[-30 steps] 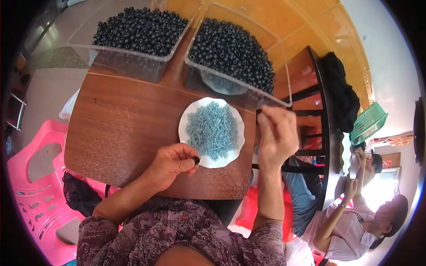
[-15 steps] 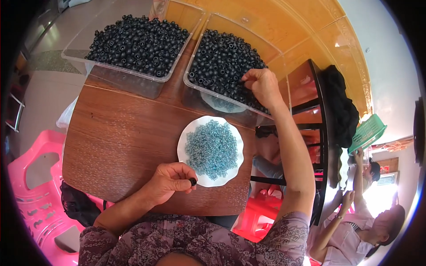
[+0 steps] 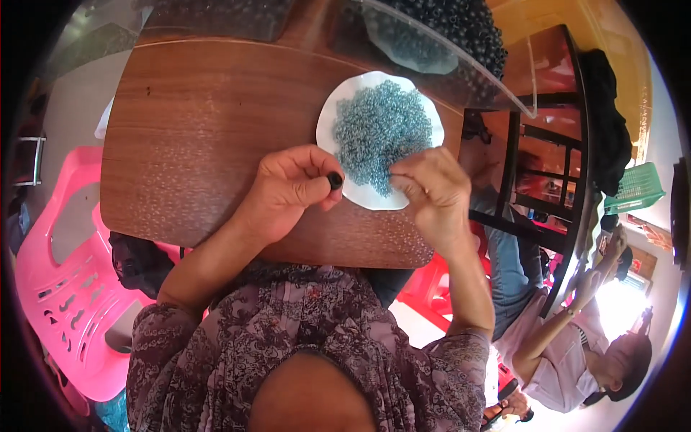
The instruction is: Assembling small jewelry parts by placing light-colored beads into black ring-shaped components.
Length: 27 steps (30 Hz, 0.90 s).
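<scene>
**Both hands at a plate of small rings**

A round wooden table (image 3: 194,137) fills the upper middle of the view, with a pink plastic chair (image 3: 61,288) to its left and a dark metal rack (image 3: 547,173) to its right. At the table's far edge stands a clear plastic bin (image 3: 461,43) heaped with small black pieces, its near wall overhanging a white plate (image 3: 335,119). The plate lies on the table's right part and bears a pile of little blue-grey rings (image 3: 378,133).

The left hand (image 3: 288,191) rests at the plate's near-left rim, thumb and forefinger pinched shut on a small black cap (image 3: 335,179) that sits just over the rim. The right hand (image 3: 432,194) hovers over the plate's near edge, its fingertips drawn close together at the rings; whether it has one in its grip cannot be told.

At lower right another person (image 3: 576,345) sits with an arm raised.
</scene>
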Each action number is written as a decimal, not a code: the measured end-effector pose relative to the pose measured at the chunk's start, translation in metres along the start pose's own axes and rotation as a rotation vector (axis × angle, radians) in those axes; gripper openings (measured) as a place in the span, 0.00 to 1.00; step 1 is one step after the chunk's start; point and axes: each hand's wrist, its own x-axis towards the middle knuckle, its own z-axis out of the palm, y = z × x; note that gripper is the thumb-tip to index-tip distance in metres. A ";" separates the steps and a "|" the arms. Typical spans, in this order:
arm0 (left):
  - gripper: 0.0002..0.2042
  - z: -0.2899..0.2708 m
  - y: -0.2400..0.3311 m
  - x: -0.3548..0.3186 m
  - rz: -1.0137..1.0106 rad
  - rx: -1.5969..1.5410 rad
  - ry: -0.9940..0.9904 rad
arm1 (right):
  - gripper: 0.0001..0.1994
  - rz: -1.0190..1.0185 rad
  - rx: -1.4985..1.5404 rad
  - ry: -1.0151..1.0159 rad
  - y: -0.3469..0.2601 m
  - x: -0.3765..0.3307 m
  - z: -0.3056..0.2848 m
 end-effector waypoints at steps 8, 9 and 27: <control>0.09 0.001 -0.003 -0.004 -0.001 -0.005 -0.012 | 0.09 -0.068 -0.309 0.080 0.001 -0.043 0.031; 0.09 0.000 -0.003 -0.004 0.000 -0.005 -0.013 | 0.08 -0.113 -0.349 0.091 0.006 -0.044 0.032; 0.09 0.001 -0.004 -0.003 0.018 0.002 -0.022 | 0.10 0.035 -0.286 0.135 0.005 -0.053 0.024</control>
